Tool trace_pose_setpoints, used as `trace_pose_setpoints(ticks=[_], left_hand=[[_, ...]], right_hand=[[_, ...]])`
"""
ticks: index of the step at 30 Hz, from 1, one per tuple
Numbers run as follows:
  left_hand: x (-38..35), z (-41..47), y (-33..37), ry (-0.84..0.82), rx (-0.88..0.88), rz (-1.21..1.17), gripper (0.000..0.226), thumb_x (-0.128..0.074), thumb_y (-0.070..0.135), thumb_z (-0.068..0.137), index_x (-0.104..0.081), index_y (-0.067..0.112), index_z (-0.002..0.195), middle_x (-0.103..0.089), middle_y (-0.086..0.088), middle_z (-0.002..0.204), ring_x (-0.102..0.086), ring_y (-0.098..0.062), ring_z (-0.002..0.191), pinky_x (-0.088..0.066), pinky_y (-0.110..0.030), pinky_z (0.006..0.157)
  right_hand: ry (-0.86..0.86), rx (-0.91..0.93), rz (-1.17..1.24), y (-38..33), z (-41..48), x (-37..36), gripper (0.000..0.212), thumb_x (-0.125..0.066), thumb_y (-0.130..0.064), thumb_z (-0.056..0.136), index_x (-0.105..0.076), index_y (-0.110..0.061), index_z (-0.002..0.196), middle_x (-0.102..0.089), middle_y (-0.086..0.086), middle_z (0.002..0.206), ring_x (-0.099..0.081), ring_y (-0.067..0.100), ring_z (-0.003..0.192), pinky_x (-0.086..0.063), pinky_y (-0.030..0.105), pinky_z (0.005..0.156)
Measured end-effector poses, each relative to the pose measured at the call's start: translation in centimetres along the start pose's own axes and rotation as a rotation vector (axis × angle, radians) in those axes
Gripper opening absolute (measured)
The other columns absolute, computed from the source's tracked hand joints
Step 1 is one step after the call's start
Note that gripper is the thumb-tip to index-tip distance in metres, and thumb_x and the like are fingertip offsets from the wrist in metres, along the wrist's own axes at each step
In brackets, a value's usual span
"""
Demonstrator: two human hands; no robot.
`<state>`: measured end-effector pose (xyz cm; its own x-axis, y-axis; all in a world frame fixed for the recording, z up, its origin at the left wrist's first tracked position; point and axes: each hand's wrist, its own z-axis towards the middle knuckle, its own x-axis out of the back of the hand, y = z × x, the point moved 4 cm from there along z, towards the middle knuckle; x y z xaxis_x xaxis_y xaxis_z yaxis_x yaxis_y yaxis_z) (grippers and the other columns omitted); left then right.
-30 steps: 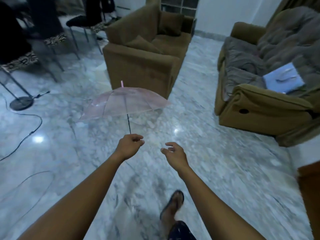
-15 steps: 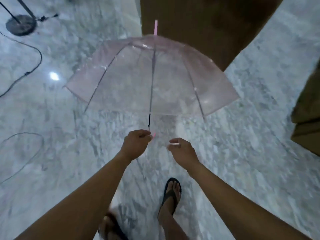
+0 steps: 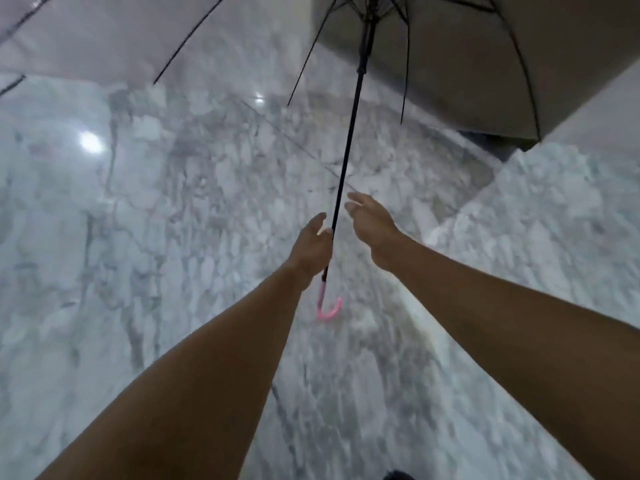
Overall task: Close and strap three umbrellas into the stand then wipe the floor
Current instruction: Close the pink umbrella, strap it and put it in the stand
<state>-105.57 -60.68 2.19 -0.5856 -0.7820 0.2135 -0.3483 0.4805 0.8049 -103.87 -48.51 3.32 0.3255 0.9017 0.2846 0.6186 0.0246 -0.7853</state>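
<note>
Marble floor (image 3: 173,237) under an open clear umbrella (image 3: 348,150), its canopy spread well above the grip and its dark shaft slanting down into it. The person's left hand (image 3: 311,249) clasps the shaft, while the right hand (image 3: 372,220), fingers loose and holding nothing, hovers just right of the grip. The pink hooked handle (image 3: 327,306) hangs just below.

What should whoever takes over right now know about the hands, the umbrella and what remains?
Left hand grips the umbrella by its black shaft, just above the pink hook handle.
Right hand is open beside the shaft, holding nothing.
The umbrella's canopy is spread open; no stand or other umbrellas are in view.
Done: nothing visibly finished.
Left: close and strap this umbrella, put all three in the stand, wipe the floor.
</note>
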Motion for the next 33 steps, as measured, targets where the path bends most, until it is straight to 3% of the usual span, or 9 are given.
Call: trace_pose_setpoints(ticks=[3, 5, 8, 12, 16, 21, 26, 30, 33], left_hand=[[0.3, 2.1, 2.2, 0.009, -0.039, -0.101, 0.048, -0.032, 0.009, 0.106, -0.031, 0.016, 0.154, -0.053, 0.001, 0.131, -0.055, -0.006, 0.112, -0.04, -0.007, 0.082], [0.7, 2.2, 3.6, 0.014, -0.032, -0.148, 0.042, -0.035, 0.009, 0.105, -0.043, 0.013, 0.146, -0.061, 0.0, 0.105, -0.056, -0.008, 0.09, -0.044, -0.016, 0.075], [1.5, -0.7, 7.0, -0.012, -0.014, -0.105, 0.035, -0.037, 0.025, 0.107, -0.057, 0.007, 0.13, -0.054, 0.001, 0.085, -0.054, -0.012, 0.076, -0.052, -0.029, 0.075], [3.5, -7.7, 12.1, 0.009, 0.057, -0.145, 0.04, -0.036, 0.039, 0.107, -0.063, 0.009, 0.103, -0.049, 0.001, 0.072, -0.051, -0.015, 0.063, -0.043, -0.023, 0.058], [5.4, -16.4, 18.7, 0.18, 0.043, -0.073, 0.034, -0.038, 0.03, 0.106, -0.065, 0.012, 0.096, -0.056, 0.003, 0.076, -0.051, -0.011, 0.066, -0.041, -0.028, 0.059], [8.7, -26.4, 27.7, 0.32, 0.111, 0.086, 0.049, -0.048, 0.055, 0.096, -0.058, 0.018, 0.064, -0.062, -0.002, 0.07, -0.058, -0.021, 0.067, -0.039, -0.029, 0.058], [9.8, -35.9, 38.6, 0.212, 0.06, 0.26, 0.059, -0.047, 0.066, 0.091, -0.056, 0.017, 0.06, -0.064, -0.006, 0.073, -0.06, -0.025, 0.07, -0.043, -0.032, 0.064], [8.8, -41.8, 46.6, 0.077, -0.047, 0.306, 0.056, -0.05, 0.066, 0.088, -0.054, 0.016, 0.064, -0.063, -0.007, 0.076, -0.059, -0.025, 0.07, -0.041, -0.03, 0.062], [7.2, -45.2, 51.4, -0.045, -0.165, 0.296, 0.056, -0.053, 0.062, 0.09, -0.059, 0.01, 0.07, -0.062, -0.016, 0.078, -0.062, -0.035, 0.077, -0.041, -0.031, 0.066]], right_hand=[[-0.022, 0.089, -0.019, -4.3, 2.1, 0.4, 0.048, -0.045, -0.01, 0.105, -0.039, -0.019, 0.152, -0.048, 0.003, 0.15, -0.046, 0.021, 0.135, -0.038, 0.023, 0.094], [-0.029, 0.142, 0.003, -7.3, 1.7, 1.2, 0.048, -0.051, -0.003, 0.101, -0.044, -0.011, 0.148, -0.06, 0.009, 0.132, -0.057, 0.026, 0.121, -0.044, 0.016, 0.08], [0.022, 0.161, -0.022, -11.2, -1.3, 2.3, 0.026, -0.059, -0.009, 0.1, -0.062, -0.016, 0.125, -0.067, -0.001, 0.094, -0.065, 0.015, 0.091, -0.047, 0.013, 0.064], [-0.02, 0.077, 0.017, -15.4, -7.7, 3.6, 0.012, -0.061, -0.005, 0.097, -0.066, -0.012, 0.104, -0.07, 0.001, 0.088, -0.059, 0.015, 0.085, -0.046, 0.016, 0.062], [-0.061, -0.032, 0.099, -20.6, -16.5, 5.7, 0.008, -0.063, -0.008, 0.097, -0.064, -0.014, 0.102, -0.07, 0.008, 0.107, -0.058, 0.012, 0.088, -0.043, 0.016, 0.059], [-0.064, -0.112, 0.204, -27.1, -26.0, 9.0, 0.004, -0.064, -0.014, 0.097, -0.065, -0.018, 0.098, -0.067, 0.001, 0.103, -0.056, 0.016, 0.091, -0.04, 0.024, 0.066], [-0.04, -0.063, 0.221, -34.8, -36.0, 16.4, 0.004, -0.07, -0.022, 0.091, -0.068, -0.019, 0.09, -0.071, 0.002, 0.096, -0.067, 0.017, 0.088, -0.046, 0.032, 0.078], [0.193, -0.075, 0.355, -40.0, -42.3, 23.2, 0.007, -0.063, -0.02, 0.096, -0.065, -0.016, 0.102, -0.071, 0.002, 0.093, -0.065, 0.014, 0.075, -0.048, 0.028, 0.067], [0.37, -0.042, 0.519, -43.0, -47.2, 28.5, 0.008, -0.06, -0.022, 0.098, -0.065, -0.016, 0.095, -0.073, 0.001, 0.091, -0.063, 0.013, 0.069, -0.046, 0.026, 0.063]])
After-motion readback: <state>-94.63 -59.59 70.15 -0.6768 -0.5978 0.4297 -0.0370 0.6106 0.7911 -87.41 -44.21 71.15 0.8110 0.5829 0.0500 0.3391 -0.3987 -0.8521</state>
